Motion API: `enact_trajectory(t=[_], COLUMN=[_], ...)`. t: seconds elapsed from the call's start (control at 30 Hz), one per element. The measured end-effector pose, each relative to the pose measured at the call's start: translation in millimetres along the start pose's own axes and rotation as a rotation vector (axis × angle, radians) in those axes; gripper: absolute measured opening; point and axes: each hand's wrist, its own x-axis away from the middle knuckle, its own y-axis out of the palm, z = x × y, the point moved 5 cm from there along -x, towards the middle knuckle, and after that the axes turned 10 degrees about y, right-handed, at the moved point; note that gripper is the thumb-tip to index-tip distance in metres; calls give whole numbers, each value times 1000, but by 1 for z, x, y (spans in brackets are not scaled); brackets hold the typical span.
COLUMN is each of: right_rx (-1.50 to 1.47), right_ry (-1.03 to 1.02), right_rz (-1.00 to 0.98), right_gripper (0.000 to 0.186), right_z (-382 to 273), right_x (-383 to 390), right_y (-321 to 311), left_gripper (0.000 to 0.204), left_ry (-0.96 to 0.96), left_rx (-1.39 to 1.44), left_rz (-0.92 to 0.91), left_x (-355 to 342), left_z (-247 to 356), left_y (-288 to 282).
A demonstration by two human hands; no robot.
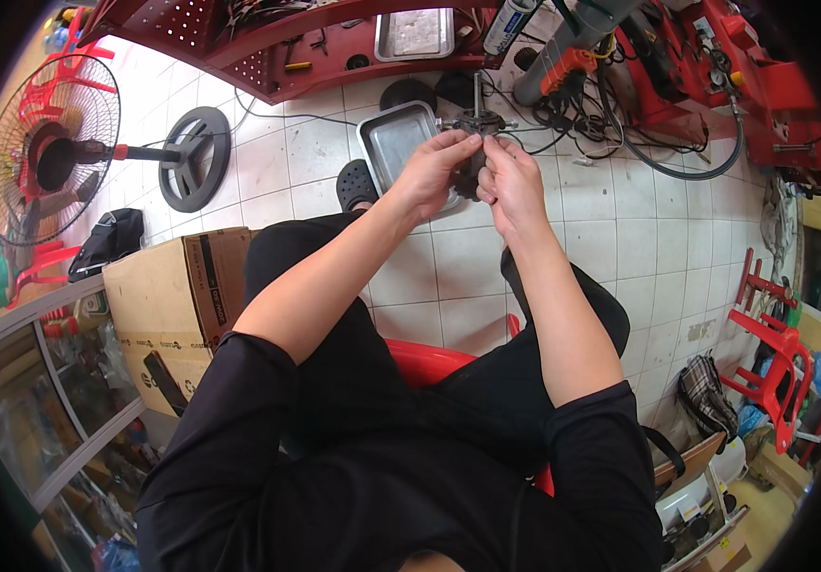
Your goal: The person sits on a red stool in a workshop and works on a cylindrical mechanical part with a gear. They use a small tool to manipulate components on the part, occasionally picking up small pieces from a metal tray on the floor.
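Note:
Stretched out ahead of me, both my hands meet with fingertips almost touching. My left hand (432,172) is closed, thumb and fingers pinched together. My right hand (513,183) is closed too, its thumb and index finger pinched and the other fingers curled. Whatever lies between the fingertips is too small to make out. Just beyond and below the fingers stands a dark metal assembly (479,122) with an upright rod, partly hidden by my hands. A grey metal tray (369,143) lies on the floor beside it, partly behind my left hand.
A red workbench (334,81) with a lower shelf stands ahead, holding another metal tray (414,55). Cables (573,133) and a black hose (706,174) lie at the right by red machinery. At the left are a standing fan (53,153) and a cardboard box (153,291).

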Motion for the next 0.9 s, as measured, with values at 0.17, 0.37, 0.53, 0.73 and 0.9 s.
enact_trajectory(t=[0.17,0.37,0.53,0.73,0.9], right_rx=[-23,-30,-17,-7,8], right_ry=[-10,-35,-18,-2,-1], right_rz=[6,-4,-36,-50,-51], right_gripper=[15,18,17,16,15], right_z=[3,5,4,4,4], right_x=[-1,-2,-2,-4,-4], right_y=[-1,-2,0,-2,-1], left_gripper=[12,16,15,16,14], left_ry=[15,15,25,18,44], left_rx=[69,175,209,166,179], left_rz=[48,44,7,77,132], left_x=[1,7,5,6,6], left_z=[-7,-11,-7,-8,-6], left_y=[2,8,6,4,6])
